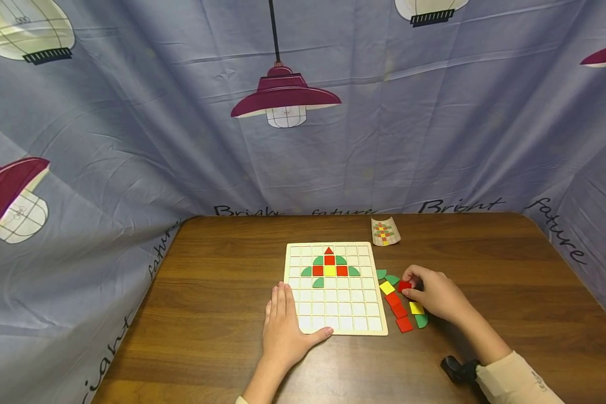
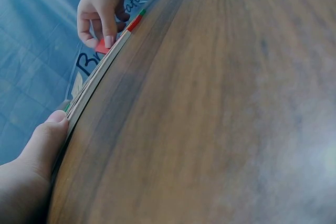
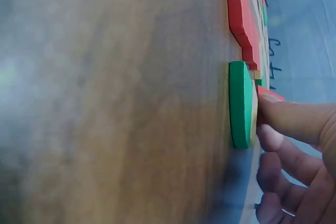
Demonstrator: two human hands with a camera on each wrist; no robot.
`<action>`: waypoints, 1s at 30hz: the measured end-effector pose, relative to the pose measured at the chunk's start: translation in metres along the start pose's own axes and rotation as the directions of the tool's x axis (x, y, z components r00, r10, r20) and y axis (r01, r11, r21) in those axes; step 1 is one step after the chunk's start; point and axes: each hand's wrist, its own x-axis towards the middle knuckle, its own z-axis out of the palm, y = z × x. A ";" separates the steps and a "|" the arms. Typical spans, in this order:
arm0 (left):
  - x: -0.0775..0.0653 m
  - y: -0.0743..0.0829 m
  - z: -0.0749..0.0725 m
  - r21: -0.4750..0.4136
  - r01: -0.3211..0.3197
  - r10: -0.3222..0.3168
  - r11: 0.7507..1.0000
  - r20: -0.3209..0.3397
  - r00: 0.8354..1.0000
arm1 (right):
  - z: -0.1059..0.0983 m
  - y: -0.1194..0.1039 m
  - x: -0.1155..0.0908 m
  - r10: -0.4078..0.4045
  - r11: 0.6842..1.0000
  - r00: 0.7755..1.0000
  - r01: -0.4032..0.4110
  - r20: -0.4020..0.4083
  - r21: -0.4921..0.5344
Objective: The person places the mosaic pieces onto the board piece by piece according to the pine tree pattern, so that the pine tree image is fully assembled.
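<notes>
A cream grid board [image 1: 310, 322] lies on the table, with a pattern of red, green and yellow tiles in its upper half. My left hand [image 1: 283, 331] rests on the board's lower left corner, fingers straight along the left edge and thumb on the front edge. To the right of the board, my right hand [image 1: 441, 294] pinches a red square tile [image 1: 404, 287] between thumb and fingers. In the right wrist view a green quarter-round tile [image 3: 240, 106] lies close by the thumb. Loose red tiles [image 1: 399, 310] and a yellow tile [image 1: 386, 288] lie between board and hand.
A small pattern card [image 1: 385, 232] with slightly curled edges lies behind the board's right corner. Another yellow tile [image 1: 416, 308] sits below the right hand. The wooden table [image 1: 212, 314] meets a blue printed curtain [image 1: 303, 168] at its back edge.
</notes>
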 end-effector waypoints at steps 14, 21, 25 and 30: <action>0.000 0.000 -0.001 -0.003 0.011 -0.011 1.000 0.024 1.000 | 0.017 -0.040 0.021 -0.040 0.990 0.999 0.041 -0.014 0.136; 0.001 0.000 0.000 -0.007 0.015 -0.015 1.000 0.030 0.999 | 0.042 -0.074 0.034 -0.059 0.979 0.998 0.052 0.032 0.196; 0.001 0.000 -0.001 -0.006 0.015 -0.015 1.000 0.030 0.999 | 0.056 -0.090 0.042 -0.067 0.978 0.997 0.057 0.042 0.199; 0.001 0.000 -0.002 -0.006 0.015 -0.014 1.000 0.031 0.999 | 0.067 -0.104 0.049 -0.085 0.982 0.996 0.079 0.024 0.170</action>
